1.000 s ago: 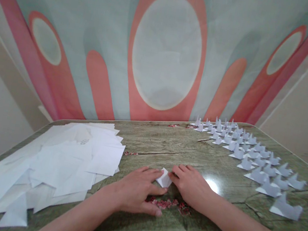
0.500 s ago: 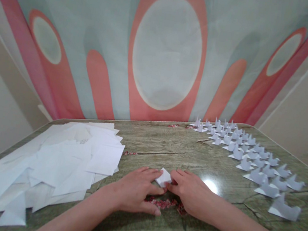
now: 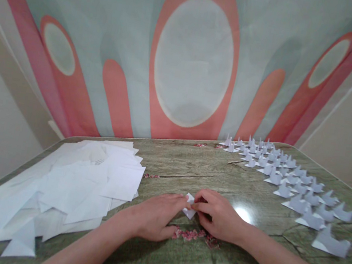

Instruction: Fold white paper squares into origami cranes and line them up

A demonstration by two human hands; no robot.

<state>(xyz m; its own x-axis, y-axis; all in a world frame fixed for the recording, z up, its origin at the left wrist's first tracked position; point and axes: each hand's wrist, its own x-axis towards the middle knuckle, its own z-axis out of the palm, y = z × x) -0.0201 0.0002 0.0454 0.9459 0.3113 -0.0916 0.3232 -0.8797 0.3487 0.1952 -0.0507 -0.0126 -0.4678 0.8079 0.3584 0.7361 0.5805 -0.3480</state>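
A wood-grain bench (image 3: 171,160) runs up to a pale backdrop (image 3: 133,3) printed with coral shapes, and the person's hands meet near the middle of the bench top.

Between them lies a small folded paper (image 3: 188,212), low on the surface and partly covered by fingers. Neither hand is nearer: the left hand (image 3: 157,214) reaches it from the left, the right hand (image 3: 221,215) from the right, and both touch it. What shows of the paper has a pointed outline, seemingly longer from near to far, across the line joining the hands; with its middle hidden, that axis is uncertain.

The left hand is low and flattish, fingers stretched over the paper's left side, thumb well apart beside a printed patch of red flowers (image 3: 189,234). The right hand is narrow, its fingertips gathered at the paper's right side; whether they pinch or only press, I cannot tell.

Beyond the left forearm, a loose pile of white sheets (image 3: 86,184) overlaps in many directions, with a triangular piece (image 3: 23,239) at its near edge. Well out past the right hand, folded paper birds (image 3: 332,244) stand in slanting rows towards the far edge. A bright reflection (image 3: 243,214) shows behind the right wrist.
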